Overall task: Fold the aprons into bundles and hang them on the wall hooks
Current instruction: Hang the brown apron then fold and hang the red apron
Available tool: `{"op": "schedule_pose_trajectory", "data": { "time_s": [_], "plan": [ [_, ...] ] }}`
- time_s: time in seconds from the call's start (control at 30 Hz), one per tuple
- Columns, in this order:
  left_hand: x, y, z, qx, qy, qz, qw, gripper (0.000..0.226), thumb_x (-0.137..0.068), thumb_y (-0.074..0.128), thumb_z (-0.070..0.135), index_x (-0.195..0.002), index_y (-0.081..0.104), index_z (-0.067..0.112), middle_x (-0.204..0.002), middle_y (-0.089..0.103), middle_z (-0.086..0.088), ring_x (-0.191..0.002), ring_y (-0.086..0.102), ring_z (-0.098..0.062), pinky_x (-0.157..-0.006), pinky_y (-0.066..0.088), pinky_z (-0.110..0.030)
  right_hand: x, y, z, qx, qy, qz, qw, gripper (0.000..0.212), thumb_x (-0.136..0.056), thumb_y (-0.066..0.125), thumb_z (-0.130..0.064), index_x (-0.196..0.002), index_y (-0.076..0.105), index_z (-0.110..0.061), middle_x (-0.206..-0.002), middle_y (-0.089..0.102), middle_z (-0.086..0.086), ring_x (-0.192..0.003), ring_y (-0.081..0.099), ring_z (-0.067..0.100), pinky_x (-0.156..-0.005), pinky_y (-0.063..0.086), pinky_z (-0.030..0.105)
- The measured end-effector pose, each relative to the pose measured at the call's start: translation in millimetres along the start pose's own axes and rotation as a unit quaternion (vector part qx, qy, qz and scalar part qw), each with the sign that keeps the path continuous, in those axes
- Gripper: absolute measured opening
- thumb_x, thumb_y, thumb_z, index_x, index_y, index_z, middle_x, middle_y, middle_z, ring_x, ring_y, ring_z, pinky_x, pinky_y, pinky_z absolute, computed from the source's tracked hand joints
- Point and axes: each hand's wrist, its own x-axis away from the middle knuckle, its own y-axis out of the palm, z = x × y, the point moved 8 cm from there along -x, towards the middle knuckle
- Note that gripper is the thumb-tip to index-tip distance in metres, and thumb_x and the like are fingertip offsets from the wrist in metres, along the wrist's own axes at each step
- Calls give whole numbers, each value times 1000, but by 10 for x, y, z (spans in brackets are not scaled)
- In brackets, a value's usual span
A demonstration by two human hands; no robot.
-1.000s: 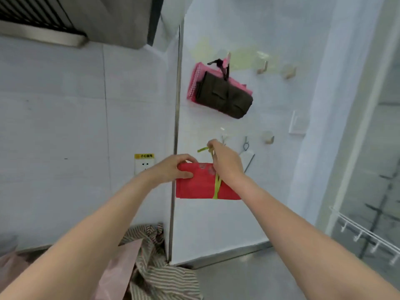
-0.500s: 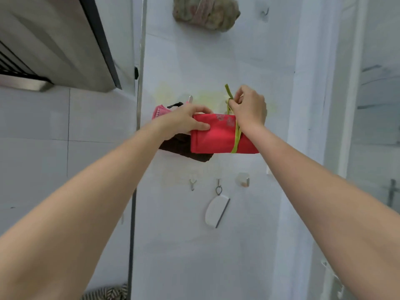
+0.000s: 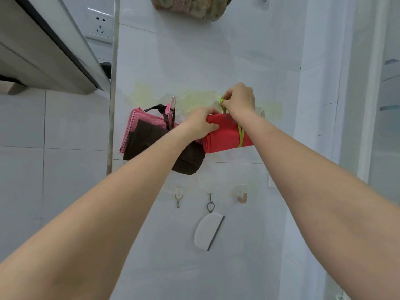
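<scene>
Left hand point(image 3: 200, 124) grips red apron bundle point(image 3: 223, 137); right hand point(image 3: 239, 99) pinches its green strap point(image 3: 240, 135).

We see a white wall point(image 3: 216, 61) carrying hooks: a brown-and-pink bundle point(image 3: 151, 139) hangs from one hook point(image 3: 173, 102), a patterned bundle point(image 3: 190, 5) higher up, and a white scraper point(image 3: 207, 232) below on another hook point(image 3: 210, 197).

So the red bundle point(image 3: 225, 135) got lifted from down low up to the upper hooks. Right hand point(image 3: 239, 100) now pinches its green tie point(image 3: 223, 102) against the wall.
</scene>
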Motion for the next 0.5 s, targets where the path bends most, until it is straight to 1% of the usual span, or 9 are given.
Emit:
{"op": "schedule_pose_trajectory", "data": {
  "time_s": [0.1, 0.23, 0.33, 0.43, 0.5],
  "plan": [
    [-2, 46, -86, 8, 0, 6, 1000, 39, -91, 55, 12, -130, 51, 11, -128, 56, -9, -117, 51, -23, -87, 37, -22, -63, 92, -25, 20, -5, -6, 1000, 18, -83, 60, -9, -98, 70, -9, -103, 65, 15, -114, 48, 28, -83, 45, 32],
    [-18, 110, -82, -15, 19, 4, 1000, 40, -92, 54, 14, -132, 49, 11, -131, 54, -8, -119, 49, -23, -88, 36, -23, -27, 143, 3, 26, 6, -19, 999, 22, -82, 56, -4, -101, 67, -6, -97, 62, 12, -119, 42, 27, -88, 46, 34],
    [-37, 151, -60, -37, 33, 4, 999, 40, -92, 53, 14, -131, 48, 11, -131, 54, -8, -120, 48, -23, -85, 33, -21, 21, 148, 5, 42, -5, -29, 999, 20, -81, 55, -4, -96, 67, -10, -105, 64, 10, -121, 38, 27, -87, 39, 33],
    [-32, 196, -31, -50, 51, -1, 997, 38, -90, 56, 13, -128, 51, 10, -128, 55, -8, -118, 49, -24, -81, 32, -19, 16, 84, -54, 116, -28, -37, 992, 17, -82, 58, -11, -95, 68, -17, -116, 56, 7, -121, 36, 31, -88, 34, 33],
    [-14, 270, -29, -78, 61, -21, 995, 37, -90, 56, 15, -126, 54, 13, -125, 55, -7, -117, 49, -25, -87, 34, -23, -2, 73, -88, 130, -29, -61, 989, 18, -82, 59, -11, -97, 68, -16, -116, 57, 7, -119, 42, 31, -86, 37, 33]
  ]
}}
